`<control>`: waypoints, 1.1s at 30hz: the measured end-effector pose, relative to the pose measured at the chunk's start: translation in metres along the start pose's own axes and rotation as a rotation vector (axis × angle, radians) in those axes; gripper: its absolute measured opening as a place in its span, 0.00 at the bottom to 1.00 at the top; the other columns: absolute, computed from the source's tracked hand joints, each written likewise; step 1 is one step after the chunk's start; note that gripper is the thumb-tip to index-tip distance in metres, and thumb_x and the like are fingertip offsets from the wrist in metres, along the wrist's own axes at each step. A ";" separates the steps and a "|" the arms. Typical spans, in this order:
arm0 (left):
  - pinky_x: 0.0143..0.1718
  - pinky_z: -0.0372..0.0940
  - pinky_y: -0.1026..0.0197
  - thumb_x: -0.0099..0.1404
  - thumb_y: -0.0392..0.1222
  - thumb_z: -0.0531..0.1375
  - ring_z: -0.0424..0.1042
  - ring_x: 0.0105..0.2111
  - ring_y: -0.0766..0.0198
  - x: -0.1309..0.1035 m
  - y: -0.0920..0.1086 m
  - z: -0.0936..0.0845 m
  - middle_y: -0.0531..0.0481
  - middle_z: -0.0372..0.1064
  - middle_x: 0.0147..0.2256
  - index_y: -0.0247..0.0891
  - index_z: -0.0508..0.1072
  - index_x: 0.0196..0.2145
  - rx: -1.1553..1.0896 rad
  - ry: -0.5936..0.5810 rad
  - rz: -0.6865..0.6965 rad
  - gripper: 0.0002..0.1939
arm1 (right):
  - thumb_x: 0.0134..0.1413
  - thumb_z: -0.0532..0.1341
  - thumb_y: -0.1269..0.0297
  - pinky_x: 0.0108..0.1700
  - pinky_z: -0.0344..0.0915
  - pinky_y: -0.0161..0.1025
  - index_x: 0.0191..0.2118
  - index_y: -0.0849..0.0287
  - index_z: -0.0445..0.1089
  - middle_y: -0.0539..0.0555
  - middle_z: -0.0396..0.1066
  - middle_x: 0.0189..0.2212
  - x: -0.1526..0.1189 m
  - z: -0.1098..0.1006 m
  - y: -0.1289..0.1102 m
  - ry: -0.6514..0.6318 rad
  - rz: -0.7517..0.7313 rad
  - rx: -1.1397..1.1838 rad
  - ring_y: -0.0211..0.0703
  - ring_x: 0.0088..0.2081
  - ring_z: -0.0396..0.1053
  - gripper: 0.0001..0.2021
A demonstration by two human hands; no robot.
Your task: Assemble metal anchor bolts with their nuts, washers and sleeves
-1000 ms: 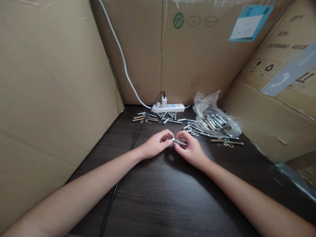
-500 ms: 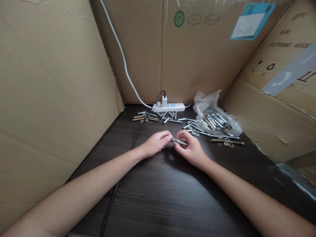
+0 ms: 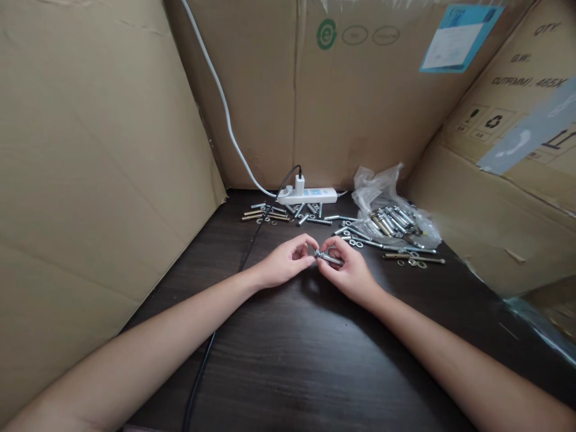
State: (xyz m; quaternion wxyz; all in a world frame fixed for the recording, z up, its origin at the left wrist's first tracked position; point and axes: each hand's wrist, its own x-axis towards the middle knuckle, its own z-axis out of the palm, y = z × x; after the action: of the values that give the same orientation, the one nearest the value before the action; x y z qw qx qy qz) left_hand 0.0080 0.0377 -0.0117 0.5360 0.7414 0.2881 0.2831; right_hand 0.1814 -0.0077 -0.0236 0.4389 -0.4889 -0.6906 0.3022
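Note:
A silvery expansion bolt (image 3: 332, 260) lies slantwise between my two hands, just above the dark table. My right hand (image 3: 353, 270) is closed round its shank, thumb below and fingers above. At the bolt's left end sits a nut (image 3: 319, 254), pinched by the thumb and forefinger of my left hand (image 3: 284, 262). My fingertips partly cover the nut and the bolt's end. Behind my right hand lie loose bolts, along with several washers and nuts (image 3: 353, 243).
A clear plastic bag (image 3: 378, 186) with more expansion bolts stands back right. A white power strip (image 3: 310, 196) lies along the rear cardboard wall (image 3: 261, 108). A black cable (image 3: 202, 366) crosses the table (image 3: 288, 366) under my left forearm. Bolt parts (image 3: 270, 215) lie back left.
My left thumb and forefinger have spread and shifted slightly right, round the nut end. The right hand and the bolt have barely moved.

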 end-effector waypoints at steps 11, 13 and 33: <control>0.20 0.47 0.69 0.65 0.49 0.51 0.51 0.19 0.73 0.000 0.005 0.000 0.59 0.52 0.21 0.37 0.62 0.32 -0.086 -0.007 -0.202 0.12 | 0.50 0.58 0.64 0.24 0.52 0.32 0.36 0.56 0.60 0.43 0.55 0.19 -0.001 0.000 0.000 -0.030 -0.006 0.002 0.34 0.21 0.55 0.08; 0.21 0.48 0.69 0.65 0.51 0.51 0.52 0.20 0.72 0.000 0.005 -0.001 0.58 0.52 0.21 0.36 0.63 0.31 -0.043 -0.020 -0.187 0.14 | 0.50 0.58 0.64 0.24 0.52 0.32 0.36 0.56 0.59 0.43 0.56 0.19 -0.002 0.000 -0.001 -0.034 -0.006 -0.013 0.34 0.21 0.55 0.08; 0.22 0.50 0.69 0.61 0.39 0.54 0.53 0.21 0.72 0.000 0.004 -0.002 0.58 0.55 0.24 0.37 0.63 0.37 -0.127 -0.023 -0.122 0.07 | 0.50 0.59 0.63 0.25 0.53 0.32 0.35 0.56 0.60 0.44 0.58 0.20 -0.001 0.000 -0.001 -0.019 -0.003 -0.017 0.35 0.22 0.56 0.07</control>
State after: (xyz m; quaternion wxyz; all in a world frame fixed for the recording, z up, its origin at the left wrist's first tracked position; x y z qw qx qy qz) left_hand 0.0069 0.0377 -0.0077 0.6015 0.6901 0.3080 0.2591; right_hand 0.1812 -0.0090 -0.0232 0.4288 -0.4885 -0.6981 0.3004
